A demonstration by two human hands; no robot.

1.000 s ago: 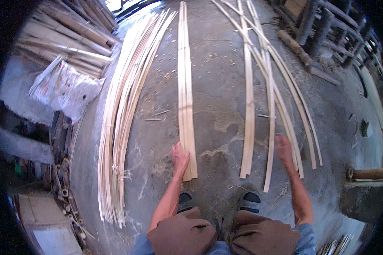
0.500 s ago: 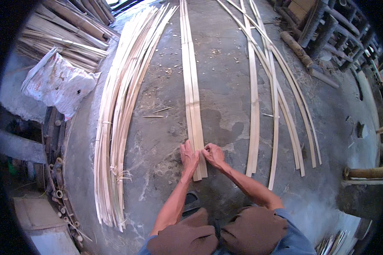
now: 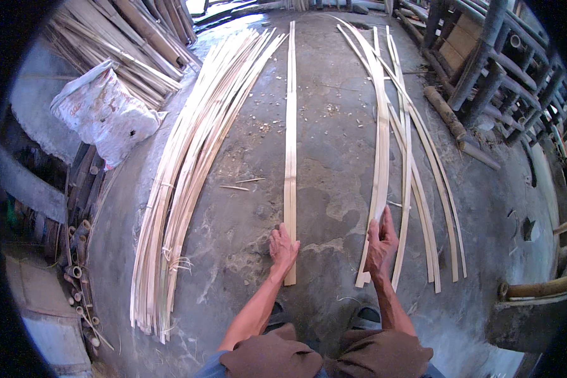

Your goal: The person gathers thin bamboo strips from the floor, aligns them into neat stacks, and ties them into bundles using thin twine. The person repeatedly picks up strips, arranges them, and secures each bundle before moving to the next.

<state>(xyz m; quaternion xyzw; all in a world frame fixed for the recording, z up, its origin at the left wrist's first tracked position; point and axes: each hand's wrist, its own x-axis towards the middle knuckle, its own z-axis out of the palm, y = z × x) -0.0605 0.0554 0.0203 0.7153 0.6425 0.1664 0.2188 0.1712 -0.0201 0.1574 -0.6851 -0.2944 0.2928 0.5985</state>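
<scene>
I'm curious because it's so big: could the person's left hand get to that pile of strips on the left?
Probably yes: the left hand would need to leave the middle bamboo, but only floor shows between the hand and the pile.

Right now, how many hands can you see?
2: the left hand at the near end of the central split bamboo, the right hand by the near end of the bamboo strips further right. Both show clearly.
</scene>
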